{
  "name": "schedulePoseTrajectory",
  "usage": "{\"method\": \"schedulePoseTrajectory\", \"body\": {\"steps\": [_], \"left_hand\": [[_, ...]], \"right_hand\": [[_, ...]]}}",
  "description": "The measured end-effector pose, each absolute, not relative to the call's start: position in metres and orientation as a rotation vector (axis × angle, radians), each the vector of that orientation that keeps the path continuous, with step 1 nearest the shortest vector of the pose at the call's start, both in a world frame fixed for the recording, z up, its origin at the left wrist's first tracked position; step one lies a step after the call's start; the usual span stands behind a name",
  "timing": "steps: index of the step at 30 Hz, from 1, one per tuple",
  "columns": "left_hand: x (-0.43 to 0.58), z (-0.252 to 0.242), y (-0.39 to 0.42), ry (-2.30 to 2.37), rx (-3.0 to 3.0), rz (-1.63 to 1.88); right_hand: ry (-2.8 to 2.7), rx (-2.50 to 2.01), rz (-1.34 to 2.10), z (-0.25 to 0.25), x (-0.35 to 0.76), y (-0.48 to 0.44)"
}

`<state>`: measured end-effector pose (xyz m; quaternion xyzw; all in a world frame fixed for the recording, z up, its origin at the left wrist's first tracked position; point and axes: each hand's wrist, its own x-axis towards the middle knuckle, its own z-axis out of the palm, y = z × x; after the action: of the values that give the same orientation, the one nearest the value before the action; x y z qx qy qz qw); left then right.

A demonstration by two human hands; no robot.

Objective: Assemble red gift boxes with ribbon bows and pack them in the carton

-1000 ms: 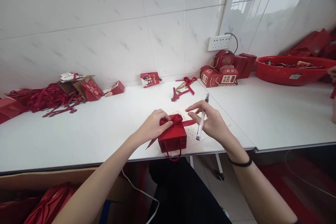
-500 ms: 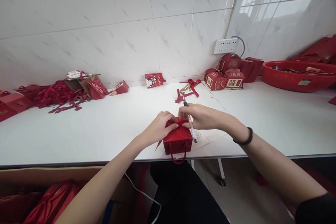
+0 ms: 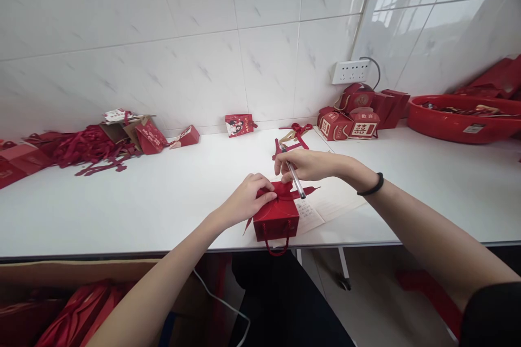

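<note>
Pinching the red satin ribbon (image 3: 285,191) across the top of a small red gift box (image 3: 277,227), the left hand (image 3: 249,198) has its thumb and index finger brought together, the other fingers curled close behind them. The right hand (image 3: 311,165) is raised just over the far right part of the same box, with a slim gap between its bent index finger and thumb; a clear-barrelled pen (image 3: 296,180) is lodged among its fingers, black end slanting down towards the ribbon. The thumb is right by the ribbon, though whether it touches it I cannot tell.

The gift box sits at the front edge of the white table (image 3: 163,200), between the two hands, its red cord handle (image 3: 277,254) drooping over that edge. One ribbon tail sticks out to the right, another hangs down on the left beneath the left hand. Handwritten paper (image 3: 337,205) lies flat beside the box, partly below the right forearm, which wears a black hair tie (image 3: 372,185) at the wrist. Beyond the right hand lies a loose ribbon bow (image 3: 300,130), and near the wall stands a photo-printed red box (image 3: 239,125), well apart from both hands.
</note>
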<state>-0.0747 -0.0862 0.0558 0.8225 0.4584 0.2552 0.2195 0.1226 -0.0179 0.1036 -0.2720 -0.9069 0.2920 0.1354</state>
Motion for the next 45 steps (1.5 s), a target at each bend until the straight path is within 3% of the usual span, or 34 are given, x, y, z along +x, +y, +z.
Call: {"method": "schedulePoseTrajectory", "body": {"steps": [10, 16, 28, 45], "left_hand": [[-0.079, 0.058, -0.091, 1.275, 2.207, 0.769], [-0.095, 0.059, -0.102, 1.678, 1.951, 0.714], [-0.088, 0.049, -0.11, 1.49, 1.807, 0.881], [-0.099, 0.039, -0.105, 1.458, 1.717, 0.85]], "right_hand": [[-2.121, -0.922, 1.082, 0.067, 0.13, -0.049], [-1.644, -0.932, 1.303, 0.04, 0.119, -0.067], [-1.4, -0.924, 1.226, 0.021, 0.105, -0.079], [-1.346, -0.993, 1.121, 0.02, 0.104, -0.08]]}}
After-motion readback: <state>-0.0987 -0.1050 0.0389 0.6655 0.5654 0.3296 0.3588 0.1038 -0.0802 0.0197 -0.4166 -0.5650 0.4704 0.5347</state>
